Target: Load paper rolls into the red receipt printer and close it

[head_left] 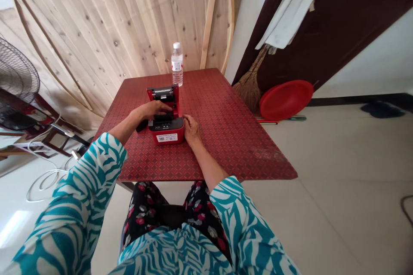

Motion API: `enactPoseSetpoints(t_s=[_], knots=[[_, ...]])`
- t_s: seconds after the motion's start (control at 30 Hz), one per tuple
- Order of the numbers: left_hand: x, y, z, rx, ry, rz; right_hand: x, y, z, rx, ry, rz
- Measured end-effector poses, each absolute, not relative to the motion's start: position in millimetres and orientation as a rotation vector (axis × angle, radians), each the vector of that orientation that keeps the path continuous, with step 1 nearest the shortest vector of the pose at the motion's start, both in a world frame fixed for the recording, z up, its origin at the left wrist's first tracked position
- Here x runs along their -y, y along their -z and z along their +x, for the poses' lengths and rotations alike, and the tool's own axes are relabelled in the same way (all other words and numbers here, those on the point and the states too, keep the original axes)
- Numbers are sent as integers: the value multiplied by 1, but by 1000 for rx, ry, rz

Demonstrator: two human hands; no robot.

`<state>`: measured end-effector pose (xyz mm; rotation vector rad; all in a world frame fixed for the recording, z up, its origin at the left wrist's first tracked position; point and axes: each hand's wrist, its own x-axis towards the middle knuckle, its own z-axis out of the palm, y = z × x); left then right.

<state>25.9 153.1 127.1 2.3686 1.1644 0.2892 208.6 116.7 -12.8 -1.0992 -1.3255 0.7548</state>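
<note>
A small red and black label printer (167, 136) stands on the table with its lid (164, 93) tipped up and back. Its front carries a white sticker with a printed code. My left hand (154, 109) reaches over from the left, fingers stretched out into the opened compartment; the fingertips are partly hidden inside. On the right side of the printer, my right hand (192, 131) rests with its fingers curled against the casing. A small black object (141, 126) lies beside the printer under my left wrist; its kind is unclear.
A clear water bottle (177, 65) stands behind the printer on the red patterned table (226, 137). Left of the table are a fan (17, 73) and a loose white cable (41, 184). A broom (253, 79) and red basin (286, 99) are at the right.
</note>
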Motion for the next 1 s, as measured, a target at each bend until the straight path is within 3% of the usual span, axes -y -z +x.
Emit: enactPoseSetpoints(t_s=[0.13,0.27,0.5,0.73,1.0], knots=[[-111,-135,8,-1179,-649,2030,-116,11,210,1306,-777,-1096],[-79,-128,-1,-1192,-737,1918,-113,12,210,1298,-773,-1078],[-71,-104,4,-1255,-876,2287,-133,4,215,1102,-931,-1076],[-62,-107,9,-1109,-894,2607,-197,-70,212,1295,-922,-901],[-49,-107,7,-1292,-926,2774,-145,-72,215,1444,-753,-802]])
